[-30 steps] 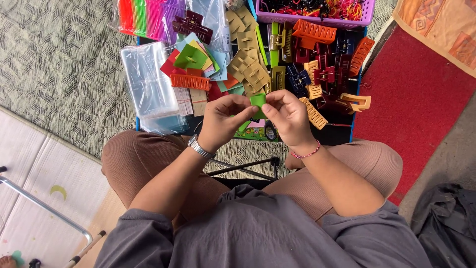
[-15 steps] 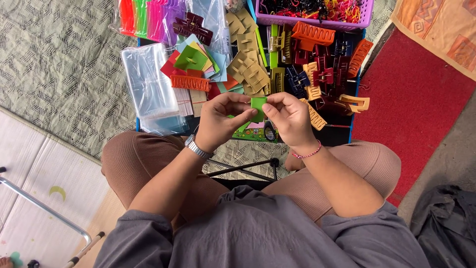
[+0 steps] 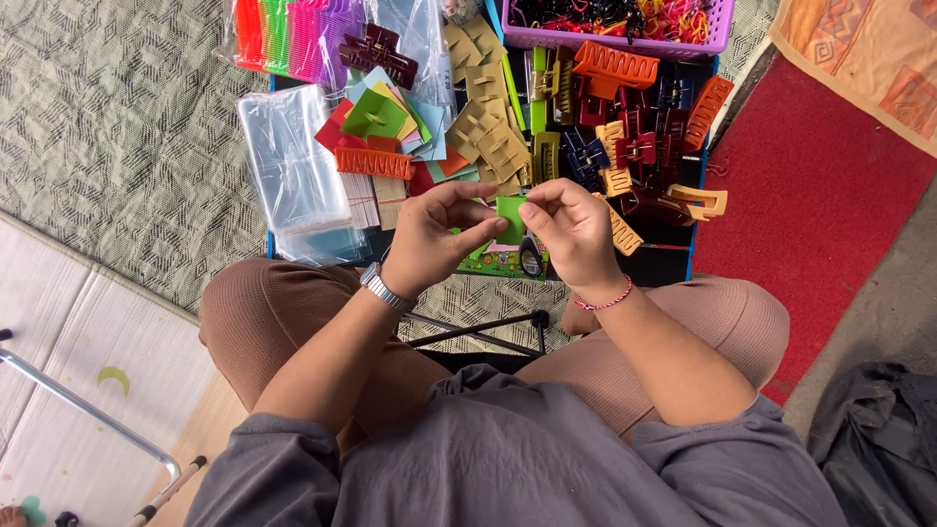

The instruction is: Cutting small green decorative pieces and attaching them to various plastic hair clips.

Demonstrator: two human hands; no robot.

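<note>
I sit cross-legged and hold a small green paper card [image 3: 509, 217] between both hands above my knees. My left hand [image 3: 434, 239], with a metal watch on the wrist, pinches its left edge. My right hand [image 3: 571, 229], with a red thread bracelet, pinches its right edge with thumb and forefinger. Just beyond the hands lies a spread of hair claw clips [image 3: 625, 127] in tan, orange, maroon and navy. A pile of coloured paper cards [image 3: 386, 122] sits to their left.
A stack of clear plastic bags [image 3: 293, 176] lies at the left of the spread. A purple basket [image 3: 625, 24] of hair ties stands at the top. Bright combs in a bag [image 3: 283, 34] lie top left. A red mat [image 3: 830, 195] is right, a tripod leg [image 3: 478, 327] under my hands.
The green card has been turned and brought squarely between the fingertips of both hands. The hands stay in the same place.
</note>
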